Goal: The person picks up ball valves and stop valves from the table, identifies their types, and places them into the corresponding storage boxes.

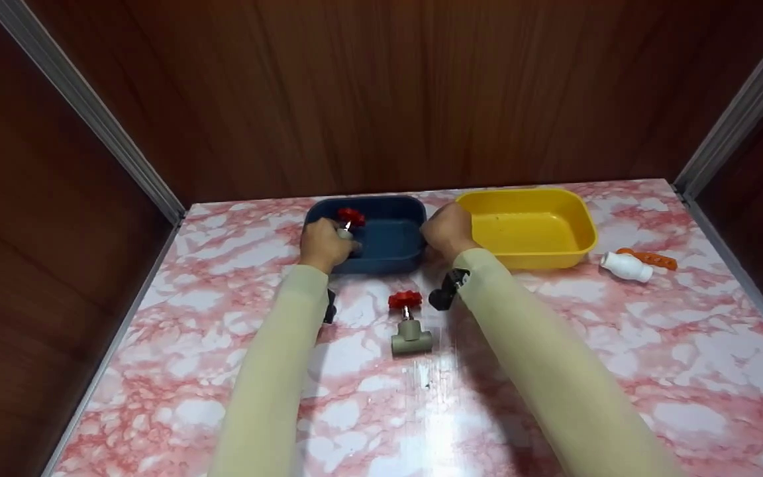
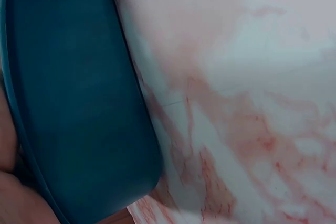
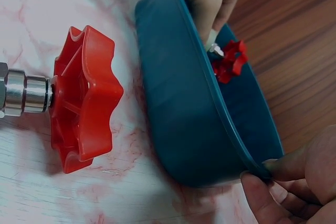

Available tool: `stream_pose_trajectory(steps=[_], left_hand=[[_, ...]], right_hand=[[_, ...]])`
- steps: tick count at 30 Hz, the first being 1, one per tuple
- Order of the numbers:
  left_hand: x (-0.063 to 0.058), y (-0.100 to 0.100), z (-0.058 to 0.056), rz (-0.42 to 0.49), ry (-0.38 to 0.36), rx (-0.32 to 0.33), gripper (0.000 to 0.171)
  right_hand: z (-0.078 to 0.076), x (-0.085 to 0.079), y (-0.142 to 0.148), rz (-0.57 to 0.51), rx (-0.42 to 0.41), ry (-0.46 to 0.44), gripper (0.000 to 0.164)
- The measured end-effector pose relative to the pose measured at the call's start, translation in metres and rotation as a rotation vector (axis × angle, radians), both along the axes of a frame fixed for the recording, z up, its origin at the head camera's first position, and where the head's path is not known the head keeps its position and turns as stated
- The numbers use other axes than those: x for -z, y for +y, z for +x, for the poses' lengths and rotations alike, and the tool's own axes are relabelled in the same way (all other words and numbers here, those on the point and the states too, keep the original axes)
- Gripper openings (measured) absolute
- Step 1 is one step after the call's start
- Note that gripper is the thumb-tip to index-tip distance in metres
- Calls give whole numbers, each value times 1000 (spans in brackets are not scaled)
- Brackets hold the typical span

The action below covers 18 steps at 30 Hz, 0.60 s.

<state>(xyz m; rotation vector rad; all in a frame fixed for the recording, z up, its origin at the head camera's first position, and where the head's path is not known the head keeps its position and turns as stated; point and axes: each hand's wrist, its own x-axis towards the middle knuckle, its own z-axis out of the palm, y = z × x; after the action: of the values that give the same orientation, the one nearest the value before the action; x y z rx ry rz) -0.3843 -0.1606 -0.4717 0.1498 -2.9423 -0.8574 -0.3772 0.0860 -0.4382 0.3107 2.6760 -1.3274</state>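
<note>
Inside the blue plastic basin (image 1: 388,265), my left hand (image 1: 325,244) holds the pale body of a stop valve, whose red handwheel (image 1: 352,216) points toward the far wall. The right wrist view shows those left fingers (image 3: 207,9) reaching down over the rim to that valve. At the basin's right end, my right hand (image 1: 449,230) pinches the rim, thumb inside and fingers outside (image 3: 262,198). A second stop valve (image 1: 411,338), with a grey tee body and red handwheel (image 3: 86,98), lies on the table in front of the basin.
Right of the blue basin stands a yellow basin (image 1: 534,260). Beyond it lie a white pipe fitting (image 1: 626,266) and an orange strip with holes (image 1: 660,260). A wooden wall (image 1: 381,99) rises behind the marbled table (image 1: 189,371), with panels at both sides.
</note>
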Motion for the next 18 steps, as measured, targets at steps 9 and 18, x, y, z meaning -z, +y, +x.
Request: stream_pose_trajectory(steps=[9, 18], left_hand=[[0, 1, 0, -14, -44, -24, 41], [5, 1, -4, -41, -44, -34, 41]], right_hand=[[1, -3, 1, -27, -7, -43, 15], [3, -5, 0, -21, 0, -29, 16]])
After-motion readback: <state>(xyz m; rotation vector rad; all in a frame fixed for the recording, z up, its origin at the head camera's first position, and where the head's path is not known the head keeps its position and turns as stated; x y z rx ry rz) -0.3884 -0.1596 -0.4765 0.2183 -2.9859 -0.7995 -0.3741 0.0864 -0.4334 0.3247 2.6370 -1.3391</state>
